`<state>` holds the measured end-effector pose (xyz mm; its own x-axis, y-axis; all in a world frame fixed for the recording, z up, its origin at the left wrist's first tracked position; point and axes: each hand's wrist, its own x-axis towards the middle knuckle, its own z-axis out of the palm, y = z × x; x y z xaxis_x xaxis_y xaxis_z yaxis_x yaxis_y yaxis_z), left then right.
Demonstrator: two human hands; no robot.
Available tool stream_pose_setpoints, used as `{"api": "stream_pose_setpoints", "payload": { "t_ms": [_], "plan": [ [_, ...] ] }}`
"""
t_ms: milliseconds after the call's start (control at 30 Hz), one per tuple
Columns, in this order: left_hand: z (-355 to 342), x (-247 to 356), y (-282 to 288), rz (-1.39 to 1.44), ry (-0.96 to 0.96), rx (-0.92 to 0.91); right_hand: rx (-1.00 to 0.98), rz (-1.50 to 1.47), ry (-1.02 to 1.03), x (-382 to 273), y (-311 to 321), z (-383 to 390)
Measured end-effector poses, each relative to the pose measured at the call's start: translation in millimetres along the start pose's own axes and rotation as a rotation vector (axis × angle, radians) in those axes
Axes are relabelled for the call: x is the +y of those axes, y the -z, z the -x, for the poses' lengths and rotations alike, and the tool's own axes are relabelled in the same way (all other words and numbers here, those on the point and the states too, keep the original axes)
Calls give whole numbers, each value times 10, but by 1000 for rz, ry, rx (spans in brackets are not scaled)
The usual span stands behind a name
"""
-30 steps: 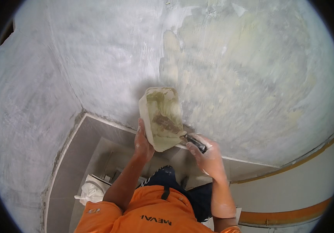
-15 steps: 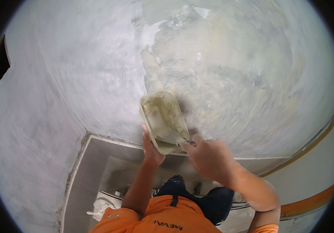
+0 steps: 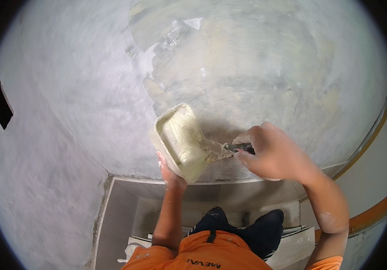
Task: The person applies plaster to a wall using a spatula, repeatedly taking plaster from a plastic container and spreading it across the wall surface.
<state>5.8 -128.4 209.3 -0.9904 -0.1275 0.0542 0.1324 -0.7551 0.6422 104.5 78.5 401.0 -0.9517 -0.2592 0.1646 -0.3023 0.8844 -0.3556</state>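
My left hand [image 3: 172, 173] grips a cream plastic tub [image 3: 158, 139] from its left and lower side. Pale wet filler [image 3: 186, 155] coats the tub's inside, thickest toward the lower right. In my right hand [image 3: 274, 153] is a putty knife [image 3: 238, 148], held by its dark handle. Its smeared blade reaches leftward to the tub's right rim, and filler clings near the handle. The blade's tip is hard to make out against the filler. Behind the tub rises a grey plastered wall [image 3: 256, 90] with patchy, lighter and yellowish areas.
Below the wall runs a grey tiled ledge [image 3: 119, 202] with a pale edge. A dark rectangular opening [image 3: 0, 105] sits in the left wall. An orange-brown curved trim [image 3: 364, 216] borders a white panel [image 3: 360, 177] at the right. A white cloth or bag [image 3: 132, 247] lies at lower left.
My right hand has drawn the putty knife rightward, from inside the tub to its right rim. The tub has tilted, and its filler now shows more plainly. The whole view has shifted.
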Motion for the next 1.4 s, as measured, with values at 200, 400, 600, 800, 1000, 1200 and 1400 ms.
{"api": "stream_pose_setpoints", "payload": {
  "t_ms": [200, 400, 600, 800, 1000, 1200, 1400],
  "plan": [
    [58, 74, -146, 37, -105, -32, -146, -703, -135, 321, -83, -64],
    [65, 38, -294, 95, -95, -367, -113, -975, -94, 341, -75, 4],
    [56, 160, -644, 231, 28, -435, 364, -31, 275, -38, 511, -81],
    [77, 583, -1045, 140, -155, -555, 643, 172, 360, -114, 1159, -417],
    [179, 661, -1117, 209, -145, -587, 793, 240, 239, -31, 1578, -728],
    [54, 546, -963, 93, -229, -557, 791, 339, 259, -586, 1720, -1295],
    [64, 487, -1056, 147, -177, -499, 1012, 487, 169, -484, 2007, -1508]
  ]
}}
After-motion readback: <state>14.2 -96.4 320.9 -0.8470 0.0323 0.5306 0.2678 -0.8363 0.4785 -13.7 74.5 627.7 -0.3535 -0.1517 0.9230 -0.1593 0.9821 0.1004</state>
